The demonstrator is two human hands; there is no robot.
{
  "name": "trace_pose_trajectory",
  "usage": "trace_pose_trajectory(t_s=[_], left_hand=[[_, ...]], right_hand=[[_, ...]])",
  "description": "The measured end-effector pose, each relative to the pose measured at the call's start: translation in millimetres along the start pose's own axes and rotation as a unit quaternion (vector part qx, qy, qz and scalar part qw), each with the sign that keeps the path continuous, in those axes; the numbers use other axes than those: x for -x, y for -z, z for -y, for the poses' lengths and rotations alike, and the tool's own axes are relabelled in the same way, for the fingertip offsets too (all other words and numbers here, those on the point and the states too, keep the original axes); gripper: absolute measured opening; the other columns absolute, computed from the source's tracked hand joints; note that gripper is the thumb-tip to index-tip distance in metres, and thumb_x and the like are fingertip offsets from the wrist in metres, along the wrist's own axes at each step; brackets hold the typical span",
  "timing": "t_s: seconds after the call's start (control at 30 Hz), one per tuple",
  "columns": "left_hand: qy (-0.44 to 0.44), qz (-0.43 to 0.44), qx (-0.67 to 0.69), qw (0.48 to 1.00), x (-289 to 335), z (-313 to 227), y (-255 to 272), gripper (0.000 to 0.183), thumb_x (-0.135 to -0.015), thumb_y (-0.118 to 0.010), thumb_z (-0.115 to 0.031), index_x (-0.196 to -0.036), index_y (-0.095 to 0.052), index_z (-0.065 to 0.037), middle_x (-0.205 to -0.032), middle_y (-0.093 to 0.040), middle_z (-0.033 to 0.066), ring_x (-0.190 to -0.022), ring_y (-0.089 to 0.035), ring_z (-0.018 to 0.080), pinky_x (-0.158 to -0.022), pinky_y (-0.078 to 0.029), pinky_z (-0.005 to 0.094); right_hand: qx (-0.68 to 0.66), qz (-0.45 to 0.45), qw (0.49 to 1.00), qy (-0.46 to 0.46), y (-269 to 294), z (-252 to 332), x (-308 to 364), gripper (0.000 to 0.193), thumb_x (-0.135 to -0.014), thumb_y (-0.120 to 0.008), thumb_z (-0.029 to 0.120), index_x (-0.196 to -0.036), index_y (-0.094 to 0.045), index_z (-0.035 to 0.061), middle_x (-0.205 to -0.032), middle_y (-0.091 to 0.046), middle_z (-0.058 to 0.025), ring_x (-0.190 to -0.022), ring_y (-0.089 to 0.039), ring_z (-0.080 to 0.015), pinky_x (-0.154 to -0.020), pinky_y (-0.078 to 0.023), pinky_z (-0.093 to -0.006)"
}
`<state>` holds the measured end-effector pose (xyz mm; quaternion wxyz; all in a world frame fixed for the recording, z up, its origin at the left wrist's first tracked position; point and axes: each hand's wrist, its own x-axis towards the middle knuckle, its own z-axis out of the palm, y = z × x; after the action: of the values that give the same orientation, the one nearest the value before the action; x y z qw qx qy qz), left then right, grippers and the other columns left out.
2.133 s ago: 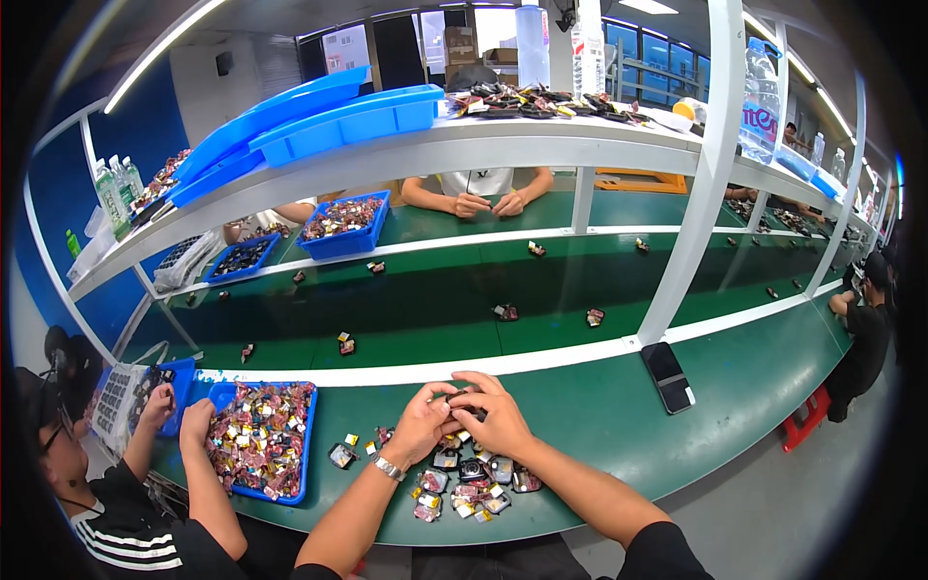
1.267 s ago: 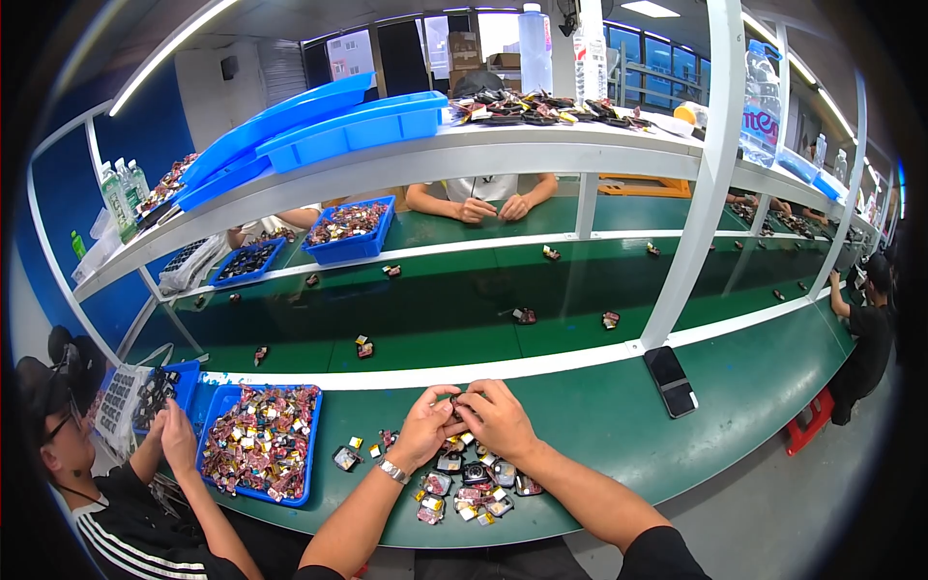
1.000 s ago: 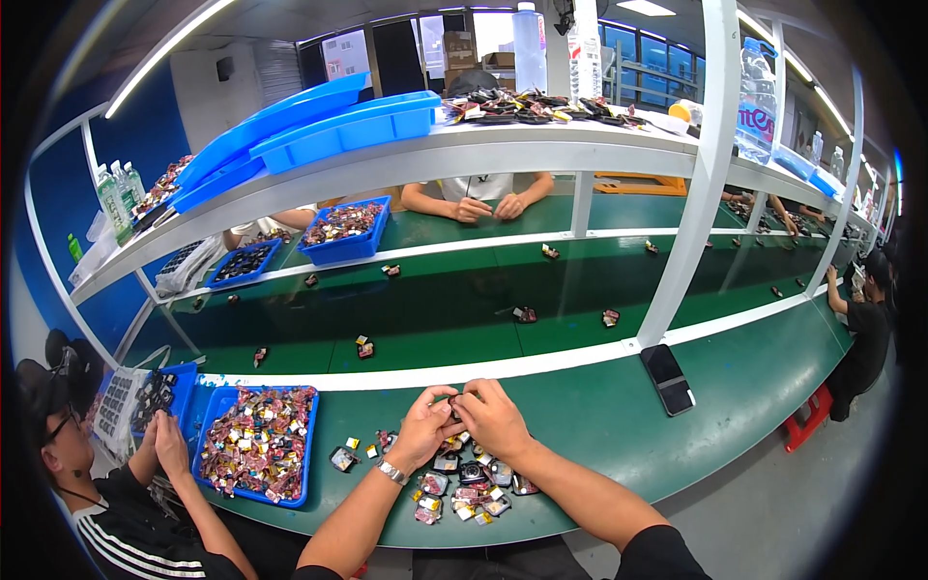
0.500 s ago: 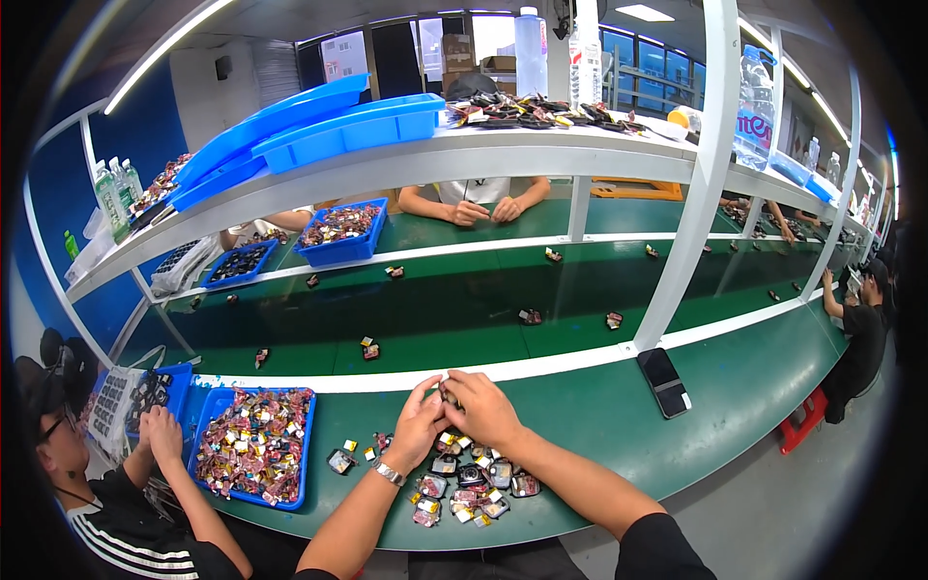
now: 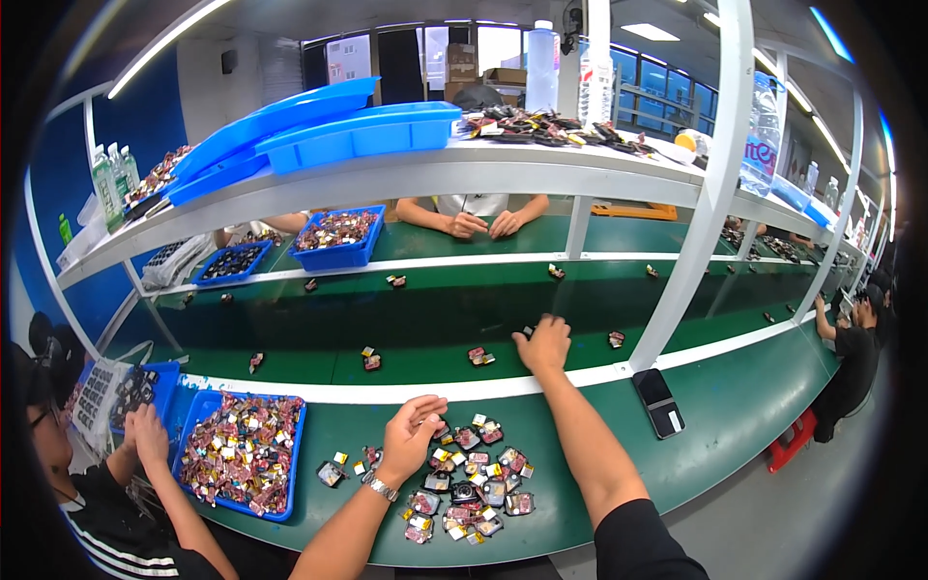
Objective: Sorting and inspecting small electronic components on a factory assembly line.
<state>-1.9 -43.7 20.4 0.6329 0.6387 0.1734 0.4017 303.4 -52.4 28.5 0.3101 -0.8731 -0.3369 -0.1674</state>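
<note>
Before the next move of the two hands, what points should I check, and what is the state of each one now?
1. Right hand over the dark conveyor belt, beyond the white edge strip: ok.
2. Part under the right hand set down and let go: cannot tell, the hand hides it.
3. Left hand beside the pile of small parts: ok.
4. Left hand empty: cannot tell, its fingers curl inward.
5. Belt around the right hand free of other parts: not ok, a small part lies just to its left.
6. Phone apart from the pile: ok.
</note>
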Motion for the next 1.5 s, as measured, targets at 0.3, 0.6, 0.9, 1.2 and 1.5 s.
trace_pose_trajectory(t_s=[0.3, 0.6, 0.9, 1.2, 1.5], left_hand=[[0.031, -0.037, -0.047, 0.998, -4.1, -6.5, 7.4, 0.024, -0.099, -0.053, -0.009, -0.118, -0.057, 0.005, -0.110, -0.068, 0.0146, -0.092, -0.066, 0.0159, -0.074, -0.056, 0.0272], [0.204, 0.120, 0.119, 0.964, -5.1, -15.2, 0.0, 0.039, -0.106, -0.042, -0.026, -0.130, -0.054, 0.002, -0.107, -0.065, 0.0110, -0.089, -0.065, 0.0143, -0.074, -0.056, 0.0270], [0.213, 0.105, 0.149, 0.960, 0.7, -9.7, 4.9, 0.032, -0.102, -0.052, -0.017, -0.129, -0.058, -0.001, -0.110, -0.065, 0.0043, -0.097, -0.063, 0.0112, -0.083, -0.056, 0.0253], [0.219, 0.079, 0.177, 0.956, -1.7, -17.1, 3.9, 0.035, -0.102, -0.053, -0.017, -0.132, -0.057, 0.000, -0.111, -0.066, 0.0080, -0.095, -0.065, 0.0133, -0.084, -0.057, 0.0268], [0.184, 0.062, 0.134, 0.972, -0.8, -14.9, -3.9, 0.037, -0.101, -0.054, -0.015, -0.134, -0.054, 0.003, -0.113, -0.065, 0.0100, -0.100, -0.065, 0.0147, -0.087, -0.058, 0.0289]], right_hand=[[-0.195, 0.093, 0.976, -0.007, -5.6, -27.3, -1.1, 0.054, -0.072, -0.077, 0.014, -0.118, -0.054, -0.0019, -0.107, -0.067, -0.0181, -0.103, -0.063, -0.0306, -0.090, -0.052, -0.0399], [-0.339, 0.271, 0.833, 0.343, 111.2, 46.7, 112.7, 0.063, -0.072, -0.072, 0.006, -0.131, -0.051, 0.0050, -0.125, -0.060, -0.0139, -0.120, -0.054, -0.0301, -0.102, -0.045, -0.0388], [-0.335, 0.182, 0.851, 0.360, 103.5, 53.6, 140.6, 0.042, -0.076, -0.072, 0.007, -0.117, -0.064, 0.0070, -0.112, -0.062, -0.0115, -0.111, -0.057, -0.0294, -0.094, -0.049, -0.0378], [-0.313, 0.109, 0.871, 0.364, 98.5, 65.0, 143.9, 0.033, -0.074, -0.075, 0.005, -0.106, -0.066, 0.0071, -0.108, -0.061, -0.0093, -0.095, -0.064, -0.0270, -0.077, -0.056, -0.0356], [-0.239, 0.116, 0.856, 0.444, 106.0, 53.8, 130.2, 0.025, -0.075, -0.073, 0.007, -0.098, -0.063, 0.0087, -0.118, -0.057, -0.0079, -0.103, -0.060, -0.0277, -0.084, -0.052, -0.0389]])
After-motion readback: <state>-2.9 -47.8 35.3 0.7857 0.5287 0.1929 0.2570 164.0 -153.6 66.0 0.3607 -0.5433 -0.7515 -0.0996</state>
